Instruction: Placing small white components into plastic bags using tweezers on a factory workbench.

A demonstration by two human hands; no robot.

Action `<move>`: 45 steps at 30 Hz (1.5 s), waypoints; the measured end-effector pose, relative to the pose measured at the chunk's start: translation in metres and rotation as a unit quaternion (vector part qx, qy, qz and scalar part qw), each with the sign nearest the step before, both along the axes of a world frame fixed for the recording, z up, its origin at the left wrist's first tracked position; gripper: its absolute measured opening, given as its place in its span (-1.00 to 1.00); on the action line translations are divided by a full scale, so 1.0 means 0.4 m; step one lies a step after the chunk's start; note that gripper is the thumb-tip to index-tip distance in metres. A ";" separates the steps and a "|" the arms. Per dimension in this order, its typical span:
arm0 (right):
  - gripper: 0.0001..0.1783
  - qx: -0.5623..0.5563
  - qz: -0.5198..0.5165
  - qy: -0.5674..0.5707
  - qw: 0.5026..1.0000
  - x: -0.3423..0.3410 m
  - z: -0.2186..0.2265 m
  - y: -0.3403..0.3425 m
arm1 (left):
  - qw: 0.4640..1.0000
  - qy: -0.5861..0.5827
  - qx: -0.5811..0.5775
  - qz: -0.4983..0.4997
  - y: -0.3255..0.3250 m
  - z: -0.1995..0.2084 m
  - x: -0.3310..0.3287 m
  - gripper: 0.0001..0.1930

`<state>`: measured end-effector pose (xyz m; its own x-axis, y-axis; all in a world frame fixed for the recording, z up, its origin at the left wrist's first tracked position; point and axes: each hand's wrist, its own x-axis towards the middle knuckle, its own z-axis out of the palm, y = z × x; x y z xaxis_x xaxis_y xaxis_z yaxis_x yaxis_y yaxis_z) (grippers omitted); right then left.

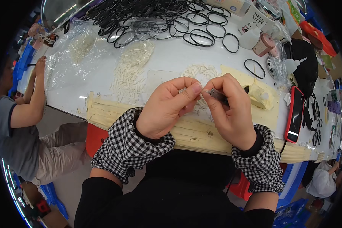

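Note:
Both my hands meet over the near edge of a white table, fingertips almost touching. My left hand [163, 108] is closed in a pinch; whatever lies between its thumb and forefinger is too small to make out. In my right hand [233, 110] the thumb and fingers are closed round a small dark metal tool [219, 96], whose tip points toward the left fingertips. Its kind is not clear. Beyond the hands lie small white pieces [200, 71], partly hidden by the fingers. A larger spread of similar white pieces [128, 74] is further left.
Black rubber loops [207, 38] are heaped at the back. Clear plastic bags [70, 57] lie left. A yellow taped block [260, 95], a red-cased phone [295, 114], and a pink jar [263, 45] are on the right. Yellow tape [114, 114] covers the near edge. Another person [19, 133] sits left.

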<state>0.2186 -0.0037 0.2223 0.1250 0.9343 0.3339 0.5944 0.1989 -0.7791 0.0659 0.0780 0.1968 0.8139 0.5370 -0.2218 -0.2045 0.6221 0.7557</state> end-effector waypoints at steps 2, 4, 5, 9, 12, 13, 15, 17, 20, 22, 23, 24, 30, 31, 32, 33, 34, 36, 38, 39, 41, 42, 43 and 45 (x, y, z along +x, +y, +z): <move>-0.79 0.024 0.003 -0.020 1.000 -0.001 0.011 0.003 | 0.999 -0.019 -0.036 -0.016 0.002 0.004 -0.002 -0.79; -0.73 0.030 0.000 -0.062 0.998 0.002 0.014 0.003 | 0.998 -0.024 -0.054 -0.019 0.003 0.006 -0.005 -0.77; -0.69 0.023 -0.005 -0.095 0.995 0.008 0.015 0.000 | 0.997 -0.026 -0.063 -0.021 0.004 0.007 -0.007 -0.76; -0.62 0.040 -0.025 -0.181 0.982 0.022 -0.003 0.000 | 0.994 -0.075 -0.060 -0.059 0.012 -0.005 -0.011 -0.74; -0.61 0.025 -0.026 -0.174 0.984 0.022 -0.010 -0.002 | 0.994 -0.064 -0.064 -0.058 0.008 0.002 -0.010 -0.77; -0.61 0.027 -0.025 -0.175 0.984 0.021 -0.009 -0.002 | 0.994 -0.058 -0.068 -0.056 0.006 0.007 -0.008 -0.79; -0.61 0.029 -0.024 -0.176 0.984 0.020 -0.008 -0.002 | 0.994 -0.056 -0.071 -0.058 0.005 0.009 -0.007 -0.79; -0.61 0.019 -0.022 -0.176 0.984 0.019 -0.004 -0.003 | 0.993 -0.065 -0.070 -0.065 0.007 0.008 -0.009 -0.79; -0.61 0.005 -0.019 -0.176 0.984 0.020 -0.002 -0.005 | 0.994 -0.064 -0.063 -0.065 0.007 0.009 -0.008 -0.79; -0.61 -0.002 -0.016 -0.175 0.984 0.020 0.001 -0.006 | 0.994 -0.063 -0.059 -0.067 0.007 0.010 -0.009 -0.79; -0.61 -0.006 -0.015 -0.176 0.984 0.019 0.004 -0.007 | 0.994 -0.062 -0.056 -0.068 0.008 0.010 -0.009 -0.79; -0.61 -0.010 -0.013 -0.176 0.984 0.018 0.005 -0.007 | 0.995 -0.060 -0.050 -0.070 0.008 0.010 -0.010 -0.79; -0.62 -0.016 0.006 -0.191 0.982 0.021 0.008 -0.010 | 0.996 -0.052 -0.037 -0.063 0.007 0.014 -0.010 -0.76; -0.62 -0.009 0.002 -0.187 0.982 0.020 0.008 -0.010 | 0.996 -0.052 -0.037 -0.062 0.006 0.013 -0.009 -0.77; -0.62 -0.003 -0.002 -0.184 0.983 0.020 0.006 -0.009 | 0.996 -0.053 -0.036 -0.061 0.006 0.012 -0.009 -0.77; -0.62 0.004 -0.006 -0.181 0.983 0.019 0.005 -0.009 | 0.995 -0.062 -0.041 -0.066 0.007 0.008 -0.009 -0.78; -0.62 0.007 -0.010 -0.178 0.984 0.018 0.004 -0.008 | 0.994 -0.071 -0.045 -0.070 0.009 0.002 -0.011 -0.80; -0.62 0.014 -0.016 -0.172 0.985 0.016 0.003 -0.006 | 0.993 -0.080 -0.048 -0.074 0.010 -0.001 -0.012 -0.81; -0.62 0.008 -0.014 -0.174 0.985 0.017 0.002 -0.007 | 0.993 -0.080 -0.047 -0.075 0.010 0.001 -0.013 -0.81; -0.62 0.006 -0.013 -0.175 0.984 0.018 0.002 -0.007 | 0.994 -0.073 -0.045 -0.071 0.009 0.004 -0.013 -0.80; -0.63 -0.005 0.003 -0.187 0.982 0.021 0.005 -0.009 | 0.995 -0.059 -0.040 -0.065 0.007 0.012 -0.011 -0.78; -0.63 -0.011 0.011 -0.192 0.981 0.022 0.006 -0.010 | 0.995 -0.063 -0.043 -0.065 0.007 0.009 -0.011 -0.79; -0.62 -0.006 0.007 -0.187 0.982 0.022 0.006 -0.010 | 0.995 -0.067 -0.047 -0.065 0.007 0.005 -0.011 -0.80; -0.62 0.003 -0.003 -0.176 0.984 0.020 0.004 -0.009 | 0.994 -0.071 -0.050 -0.068 0.008 0.003 -0.010 -0.81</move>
<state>0.2264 -0.0073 0.2238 0.0061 0.9317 0.3632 0.8291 0.1983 -0.5228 0.0618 0.0811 0.1980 0.9042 0.4015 -0.1460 -0.2142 0.7217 0.6582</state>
